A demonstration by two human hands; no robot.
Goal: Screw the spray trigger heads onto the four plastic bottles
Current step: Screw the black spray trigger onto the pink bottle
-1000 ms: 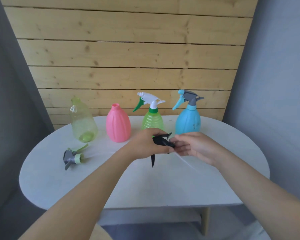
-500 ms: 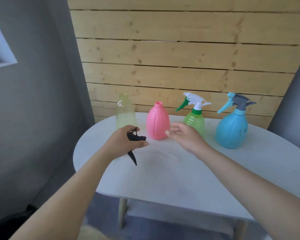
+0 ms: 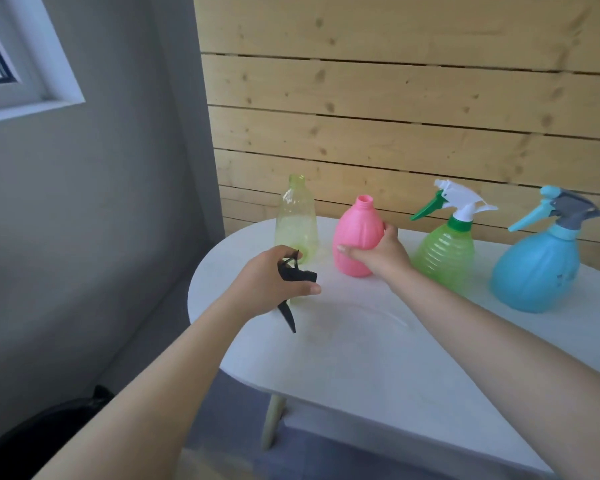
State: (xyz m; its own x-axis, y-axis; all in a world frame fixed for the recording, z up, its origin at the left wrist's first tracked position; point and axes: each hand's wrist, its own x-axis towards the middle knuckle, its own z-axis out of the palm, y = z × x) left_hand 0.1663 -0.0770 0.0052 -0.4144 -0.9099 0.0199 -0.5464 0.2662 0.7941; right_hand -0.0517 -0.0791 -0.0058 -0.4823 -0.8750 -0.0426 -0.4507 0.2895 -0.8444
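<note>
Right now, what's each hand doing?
Left hand: holding the black spray head.
Right hand: gripping the pink bottle.

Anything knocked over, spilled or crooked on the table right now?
Nothing stands out. All four bottles stand upright on the table. The pale yellow bottle and pink bottle have no heads yet; the right hand grips the pink one, the left hand holds a black trigger head.

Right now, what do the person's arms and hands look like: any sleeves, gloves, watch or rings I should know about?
Both arms are bare along all that shows in the head view, with no sleeve in the picture. The left hand and the right hand wear no gloves. No watch, band or ring shows on either wrist or on the fingers that can be seen; some fingers are hidden.
</note>
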